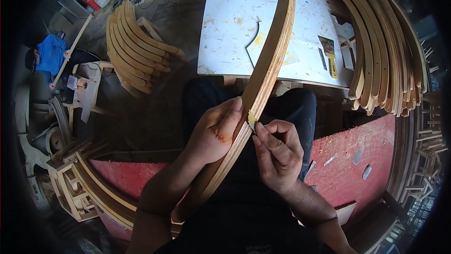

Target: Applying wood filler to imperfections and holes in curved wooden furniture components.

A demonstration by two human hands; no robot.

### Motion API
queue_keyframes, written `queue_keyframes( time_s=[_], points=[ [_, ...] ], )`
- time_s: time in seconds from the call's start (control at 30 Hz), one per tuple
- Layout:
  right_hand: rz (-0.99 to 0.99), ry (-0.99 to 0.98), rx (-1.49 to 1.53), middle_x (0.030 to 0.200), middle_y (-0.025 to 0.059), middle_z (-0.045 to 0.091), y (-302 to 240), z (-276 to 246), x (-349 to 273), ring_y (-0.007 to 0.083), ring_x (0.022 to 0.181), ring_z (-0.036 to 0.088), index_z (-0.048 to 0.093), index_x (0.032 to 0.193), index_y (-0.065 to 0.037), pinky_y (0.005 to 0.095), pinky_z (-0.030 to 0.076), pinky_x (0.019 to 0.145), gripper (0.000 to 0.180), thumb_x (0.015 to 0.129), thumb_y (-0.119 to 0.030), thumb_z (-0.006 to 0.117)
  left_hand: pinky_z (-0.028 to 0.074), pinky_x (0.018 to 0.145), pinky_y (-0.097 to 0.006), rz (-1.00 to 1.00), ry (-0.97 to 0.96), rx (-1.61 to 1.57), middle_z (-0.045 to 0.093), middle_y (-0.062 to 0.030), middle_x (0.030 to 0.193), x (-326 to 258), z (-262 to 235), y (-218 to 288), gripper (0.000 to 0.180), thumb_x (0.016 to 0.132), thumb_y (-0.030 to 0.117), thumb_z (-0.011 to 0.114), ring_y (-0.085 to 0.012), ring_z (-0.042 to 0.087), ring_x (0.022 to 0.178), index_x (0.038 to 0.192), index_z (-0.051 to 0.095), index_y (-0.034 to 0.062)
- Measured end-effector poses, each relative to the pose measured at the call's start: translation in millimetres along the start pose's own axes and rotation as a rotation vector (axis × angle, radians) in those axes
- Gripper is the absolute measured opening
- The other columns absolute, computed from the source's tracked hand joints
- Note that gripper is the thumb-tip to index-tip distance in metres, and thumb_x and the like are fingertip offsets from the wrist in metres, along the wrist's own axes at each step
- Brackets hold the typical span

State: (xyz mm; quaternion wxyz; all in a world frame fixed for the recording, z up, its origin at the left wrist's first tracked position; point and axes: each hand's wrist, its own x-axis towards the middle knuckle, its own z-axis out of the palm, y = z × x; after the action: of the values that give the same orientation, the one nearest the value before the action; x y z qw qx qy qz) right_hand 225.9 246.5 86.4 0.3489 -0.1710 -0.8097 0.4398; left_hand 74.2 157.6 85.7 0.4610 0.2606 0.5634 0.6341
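Ahead lies a white surface [223, 45]. Over the lap [300, 108], the left hand [217, 129] clasps a curved wooden strip [266, 66]; the right hand's [279, 153] narrow grip pinches a small blade [254, 127], apparently spreading filler [252, 116]; levelling probably calls for steadiness.

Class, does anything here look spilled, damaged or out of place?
The white table has yellow-brown smears standing out against its pale top. The left hand bears an orange mark near the wrist, cause unclear.

Marking noted: small pale print [257, 248] stands on the person's dark shirt [225, 221], at the lower edge of the head view. It appears partly cut off and is too dim to read reliably. No other lettering is legible.
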Motion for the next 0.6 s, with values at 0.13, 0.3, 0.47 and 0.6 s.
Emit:
queue_keyframes(
  time_s=[0.13, 0.3, 0.47, 0.6],
  points=[
    [-0.026, -0.017, -0.082, 0.103, 0.0103, 0.057, -0.1, 1.4, 0.7, 0.0143, 0.083, 0.059, 0.072, 0.114, 0.0, 0.0226, 0.048, 0.068, 0.03, 0.085, 0.01, 0.072, 0.045, 0.069, -0.023, -0.01, 0.039, 0.037, 0.06, 0.0016, 0.081, -0.4, 1.6, 1.2, 0.039, 0.111, 0.033, 0.038, -0.0051, 0.054, 0.074, 0.111, 0.063, 0.0034],
    [-0.139, -0.05, -0.255, 0.1, 0.0107, 0.057, 2.9, 2.0, -0.6, 0.0131, 0.073, 0.056, 0.073, 0.111, 0.001, 0.0228, 0.045, 0.057, 0.029, 0.084, 0.01, 0.074, 0.045, 0.067, -0.023, 0.028, 0.046, 0.019, 0.059, 0.0025, 0.079, 1.6, -0.2, -8.0, 0.039, 0.111, 0.033, 0.038, -0.0048, 0.052, 0.072, 0.109, 0.063, 0.0038],
    [-0.203, -0.066, -0.327, 0.098, 0.0107, 0.056, 0.3, 2.2, 2.2, 0.0133, 0.069, 0.054, 0.072, 0.11, 0.002, 0.0235, 0.044, 0.054, 0.029, 0.082, 0.011, 0.074, 0.044, 0.065, -0.023, 0.048, 0.086, 0.055, 0.058, 0.0028, 0.077, 0.1, -0.7, -7.1, 0.039, 0.111, 0.033, 0.038, -0.0048, 0.052, 0.07, 0.105, 0.063, 0.004],
    [-0.178, -0.133, -0.351, 0.098, 0.0118, 0.056, -2.7, -1.4, -0.7, 0.0243, 0.084, 0.057, 0.07, 0.116, 0.002, 0.0321, 0.052, 0.066, 0.047, 0.07, 0.008, 0.075, 0.045, 0.065, -0.023, 0.071, 0.086, 0.097, 0.058, 0.002, 0.077, 0.9, -3.9, -7.1, 0.04, 0.111, 0.034, 0.037, -0.005, 0.053, 0.071, 0.105, 0.063, 0.0039]
  ],
)
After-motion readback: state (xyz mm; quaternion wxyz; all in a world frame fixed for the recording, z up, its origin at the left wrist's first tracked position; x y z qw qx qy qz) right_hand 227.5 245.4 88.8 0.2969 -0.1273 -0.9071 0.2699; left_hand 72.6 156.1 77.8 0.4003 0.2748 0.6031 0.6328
